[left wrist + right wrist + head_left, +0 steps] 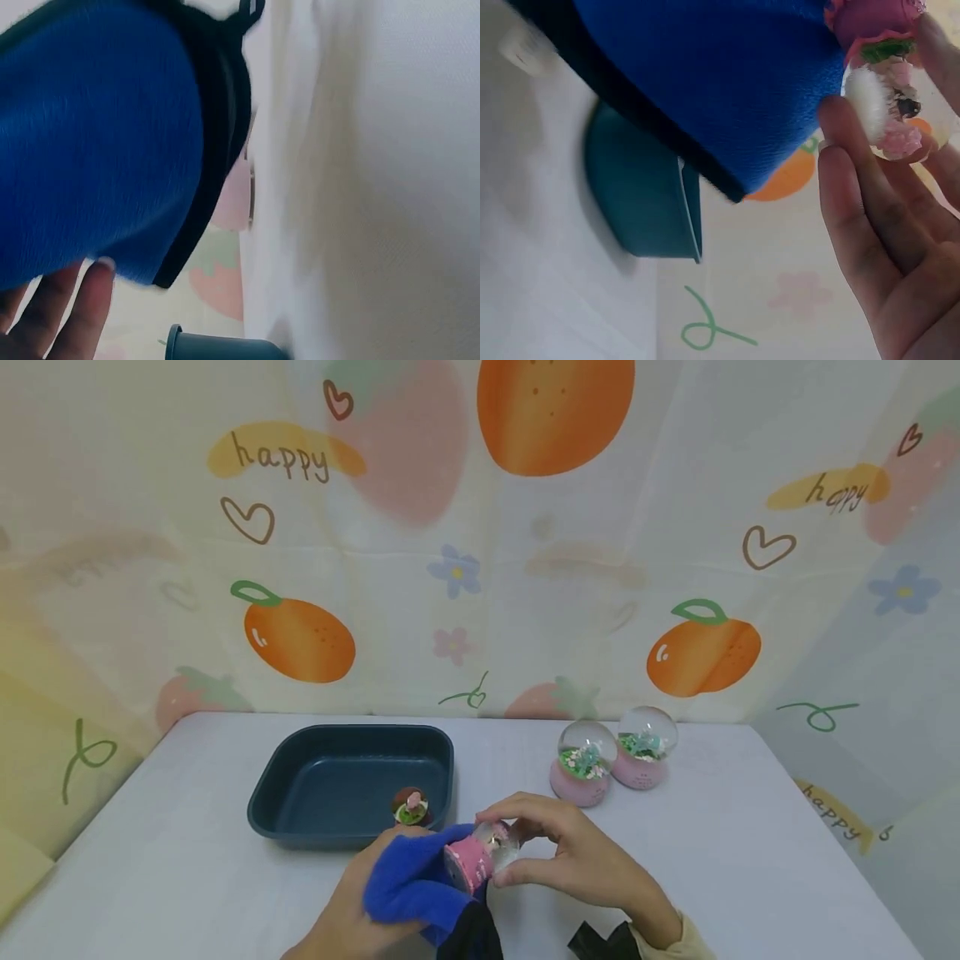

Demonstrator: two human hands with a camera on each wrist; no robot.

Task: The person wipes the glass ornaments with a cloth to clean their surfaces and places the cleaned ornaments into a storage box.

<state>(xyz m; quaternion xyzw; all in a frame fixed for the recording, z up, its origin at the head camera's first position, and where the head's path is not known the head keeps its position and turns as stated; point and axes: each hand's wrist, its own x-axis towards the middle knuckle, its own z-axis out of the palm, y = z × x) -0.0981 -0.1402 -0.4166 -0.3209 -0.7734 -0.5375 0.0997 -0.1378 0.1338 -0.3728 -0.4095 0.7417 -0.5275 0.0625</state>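
A small snow globe point(470, 860) with a deep pink base is tilted on its side between my two hands, its glass end to the right. My right hand point(573, 852) holds it by the glass with thumb and fingertips. Little pink and green figures show inside the glass point(896, 105) in the right wrist view. With my left hand point(352, 893) I grip a blue cloth point(408, 872) with black edging, which lies against the pink base. In the left wrist view the cloth point(97, 135) covers the globe, and some left fingers point(86, 307) show below it.
A dark teal tray point(273, 802) stands behind my left hand. In its near right corner sits a small brown and green ornament point(411, 808). Two larger snow globes with pink bases, one nearer point(581, 781) and one farther point(642, 768), stand at the back right of the white table point(742, 868).
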